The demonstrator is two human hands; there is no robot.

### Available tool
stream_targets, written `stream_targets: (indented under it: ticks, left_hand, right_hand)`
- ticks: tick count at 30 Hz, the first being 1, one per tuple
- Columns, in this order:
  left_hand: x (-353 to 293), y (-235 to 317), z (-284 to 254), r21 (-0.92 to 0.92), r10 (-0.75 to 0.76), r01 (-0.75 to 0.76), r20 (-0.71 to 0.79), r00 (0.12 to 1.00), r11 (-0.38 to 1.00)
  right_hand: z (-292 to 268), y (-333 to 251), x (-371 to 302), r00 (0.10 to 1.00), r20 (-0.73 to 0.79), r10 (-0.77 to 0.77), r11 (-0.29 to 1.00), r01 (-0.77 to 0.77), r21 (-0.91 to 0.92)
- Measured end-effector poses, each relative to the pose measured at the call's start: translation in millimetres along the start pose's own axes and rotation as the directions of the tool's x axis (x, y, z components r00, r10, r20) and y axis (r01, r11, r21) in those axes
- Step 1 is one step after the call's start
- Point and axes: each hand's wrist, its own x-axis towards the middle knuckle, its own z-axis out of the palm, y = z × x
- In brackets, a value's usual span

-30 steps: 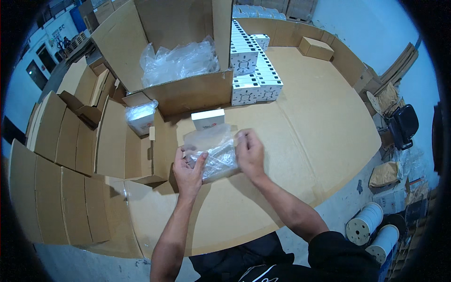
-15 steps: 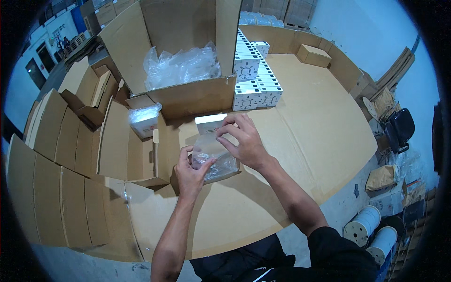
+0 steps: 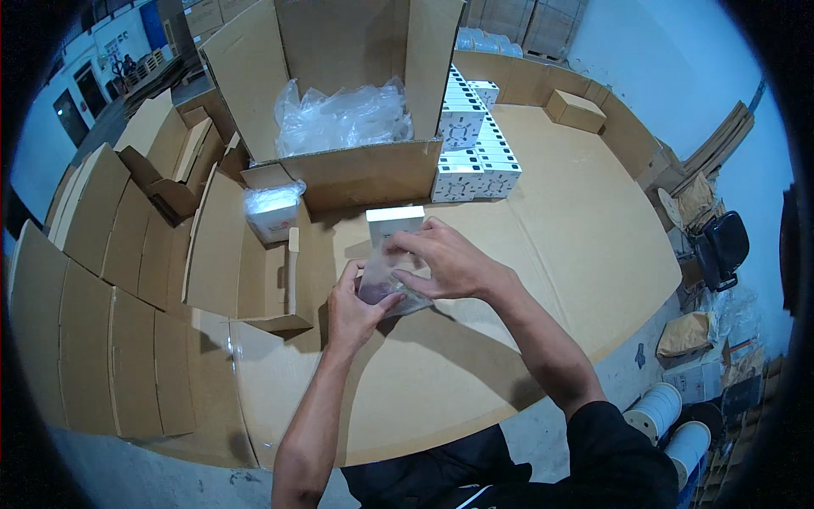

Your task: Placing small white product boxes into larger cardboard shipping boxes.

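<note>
A clear plastic bag (image 3: 381, 276) is between my hands, over the cardboard-covered table. My left hand (image 3: 354, 312) grips its left side, thumb across the front. At the bag's upper right, the curled fingers and thumb of my right hand (image 3: 445, 261) hold the film; some fingertips are hidden by it. Just behind the bag is a small white box (image 3: 395, 220), its lower part covered by the bag and my fingers. To the left, an open cardboard carton (image 3: 219, 254) holds a plastic-wrapped white box (image 3: 273, 214) at its far end.
A large open carton (image 3: 373, 174) filled with clear plastic bags (image 3: 343, 119) stands at the back. Stacked white patterned boxes (image 3: 476, 170) are right of it. Several empty cartons (image 3: 127, 280) line the left side. A small closed carton (image 3: 577, 112) sits at the far right.
My right hand has moved down and closer to my left, its fingers now at the bag's upper part. The bag looks narrower and more upright. The whole view has shifted slightly.
</note>
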Motion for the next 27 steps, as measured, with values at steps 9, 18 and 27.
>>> stream_targets:
  ticks: [9,18,27]
  left_hand:
    - [0.2,8.8,-8.1,-0.020,-0.029,0.031,0.109,0.994,0.999]
    - [3.6,-2.9,-7.2,-0.135,-0.038,0.051,0.103,0.994,0.990]
    - [9.3,3.4,-8.5,-0.165,-0.102,0.117,0.097,0.990,0.979]
  right_hand:
    - [-3.3,-2.6,14.8,0.995,0.050,0.086,0.991,-0.091,0.101]
    - [15.6,38.8,12.1,0.765,-0.440,0.470,0.631,0.057,0.774]
    - [35.4,60.0,-10.3,0.869,-0.205,0.450,0.620,-0.138,0.773]
